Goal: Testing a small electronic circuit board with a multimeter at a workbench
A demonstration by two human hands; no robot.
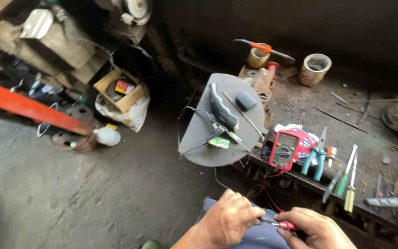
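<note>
Both hands meet at the near edge: left hand (229,220) curled shut around something hidden, right hand (316,228) pinching a red-tipped probe (279,224), seemingly touching the left fingers. Farther off sit a round grey plate (199,138), a red multimeter (283,150), teal pliers (314,159).
</note>
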